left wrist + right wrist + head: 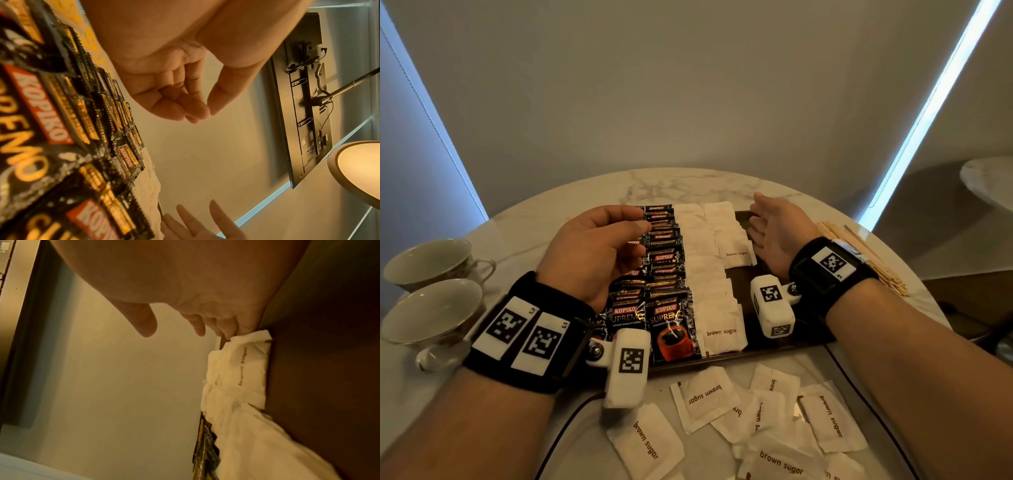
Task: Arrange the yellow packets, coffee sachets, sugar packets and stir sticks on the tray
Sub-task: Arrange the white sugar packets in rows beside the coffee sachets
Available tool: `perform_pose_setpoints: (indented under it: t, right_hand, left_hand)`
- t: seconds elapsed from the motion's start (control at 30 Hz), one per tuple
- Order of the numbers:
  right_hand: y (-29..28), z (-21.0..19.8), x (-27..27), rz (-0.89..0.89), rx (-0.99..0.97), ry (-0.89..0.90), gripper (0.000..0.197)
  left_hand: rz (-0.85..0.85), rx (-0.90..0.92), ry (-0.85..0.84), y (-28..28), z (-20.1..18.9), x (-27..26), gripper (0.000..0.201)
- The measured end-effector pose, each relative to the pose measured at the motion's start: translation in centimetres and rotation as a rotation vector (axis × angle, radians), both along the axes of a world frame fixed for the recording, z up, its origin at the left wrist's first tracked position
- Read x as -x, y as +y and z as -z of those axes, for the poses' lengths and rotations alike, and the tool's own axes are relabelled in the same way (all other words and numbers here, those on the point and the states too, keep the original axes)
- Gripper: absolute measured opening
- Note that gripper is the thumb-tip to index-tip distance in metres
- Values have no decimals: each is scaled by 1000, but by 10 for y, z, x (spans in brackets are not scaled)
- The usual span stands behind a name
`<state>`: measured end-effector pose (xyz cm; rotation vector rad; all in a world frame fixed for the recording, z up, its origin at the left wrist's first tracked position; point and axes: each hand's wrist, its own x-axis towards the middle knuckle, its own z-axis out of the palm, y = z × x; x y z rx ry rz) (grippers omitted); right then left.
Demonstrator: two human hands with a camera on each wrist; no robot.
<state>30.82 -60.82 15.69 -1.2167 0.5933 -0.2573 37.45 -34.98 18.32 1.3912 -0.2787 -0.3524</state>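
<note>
A dark tray [741,286] lies on the marble table. It holds two rows of black Kopiko coffee sachets [666,270] and two rows of white brown sugar packets [709,274]. My left hand [637,219] hovers over the coffee rows with fingers curled and thumb tip at the fingertips [203,112], holding nothing. My right hand [760,219] is open, palm facing left, its little-finger side set against the far end of the right sugar row [246,369]. Yellow packets [90,37] show only in the left wrist view, beyond the coffee. Wooden stir sticks [859,250] lie on the table to the tray's right.
Several loose brown sugar packets [756,414] are scattered on the table in front of the tray. Two cups [431,263] [431,315] stand at the left edge. A cable runs along the near table edge. A second round table [989,178] sits at far right.
</note>
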Motion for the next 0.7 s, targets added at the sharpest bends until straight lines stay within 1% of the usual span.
perform_pose_setpoints:
  t: [0.13,0.23,0.33,0.4,0.47,0.5,0.57,0.6,0.67,0.7]
  right_hand:
    - [-10,-6,-11,-12,9,33,69]
    - [-12,-11,-19,-84,24,94,70]
    - [-10,-19,-19,-86,94,111,68]
    - [-4,-26,-15,-56,239,119,67]
    - [10,-39,-4,-75,476,138,62]
    - [20,-46,3,-130,621,149,54]
    - [43,-63,25,-299,887,168,38]
    - [55,-70,38,-390,990,164,34]
    - [78,-79,65,-531,1164,182,33]
    - [88,-81,79,-592,1235,200,36]
  left_hand:
    - [0,-3,8,-1,2,-1,14]
    - [-6,-17,9,-2,3,-2,14]
    - [2,-30,11,-2,2,0,13]
    - [9,-20,14,-3,-1,5,13]
    - [2,-4,3,-4,-6,12,13]
    - [-4,-1,-8,-5,-10,18,13]
    - [8,-8,-42,-7,-18,32,14]
    - [30,-22,-66,-6,-21,41,13]
    - [96,-90,-141,0,-27,61,12]
    - [131,-151,-190,6,-29,72,11]
